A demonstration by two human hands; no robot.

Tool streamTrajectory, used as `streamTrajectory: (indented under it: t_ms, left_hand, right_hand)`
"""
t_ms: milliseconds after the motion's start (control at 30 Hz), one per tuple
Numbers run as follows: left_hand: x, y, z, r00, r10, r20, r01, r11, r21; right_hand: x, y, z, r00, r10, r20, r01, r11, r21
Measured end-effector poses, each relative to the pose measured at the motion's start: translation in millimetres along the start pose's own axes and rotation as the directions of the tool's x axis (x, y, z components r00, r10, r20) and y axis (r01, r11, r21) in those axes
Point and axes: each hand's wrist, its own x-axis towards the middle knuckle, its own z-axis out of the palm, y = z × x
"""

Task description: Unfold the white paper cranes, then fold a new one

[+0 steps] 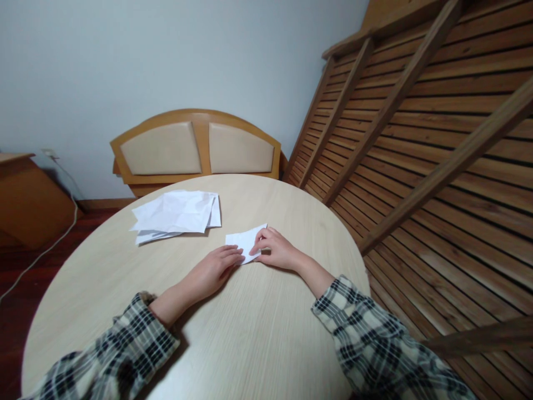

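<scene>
A small white piece of paper [245,239], seemingly folded, lies on the round table a little beyond its middle. My left hand [217,266] rests with fingers stretched out, their tips pressing the paper's near left edge. At the paper's right edge, my right hand [276,248] pinches it between thumb and fingers. The part under the fingertips is hidden. Farther left on the table, a loose pile of creased white sheets [179,212] lies apart from both hands.
The round pale wooden table [258,333] fills the foreground. Behind it stands a headboard with cream panels [162,150]. A slatted wooden frame [408,144] leans along the right side. On the left are a wooden cabinet [29,205] and a white cable [50,250].
</scene>
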Motion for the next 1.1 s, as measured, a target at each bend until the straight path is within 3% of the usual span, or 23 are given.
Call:
streamTrajectory:
  t_ms: [267, 433, 867, 1100]
  left_hand:
    - [-1, -2, -3.1, 0.998, 0.027, -0.051, -0.027, 1.0, -0.003]
    - [-3, -2, -8.5, 1.0, 0.022, -0.018, -0.021, 0.998, 0.057]
    - [-2, 2, -19.5, 0.991, -0.137, -0.002, 0.137, 0.99, 0.01]
    - [-1, 5, -17.5, 0.982, -0.19, -0.001, 0.189, 0.975, 0.117]
  right_hand:
    - [-3, 3, 3, 1.0, 0.027, 0.005, -0.026, 0.999, -0.019]
    - [-2, 2, 2, 0.999, 0.036, -0.001, -0.036, 0.999, -0.019]
    - [2, -4, 0, 0.994, 0.109, -0.003, -0.109, 0.994, 0.008]
    - [5, -5, 4, 0.98, 0.195, -0.026, -0.195, 0.981, 0.01]
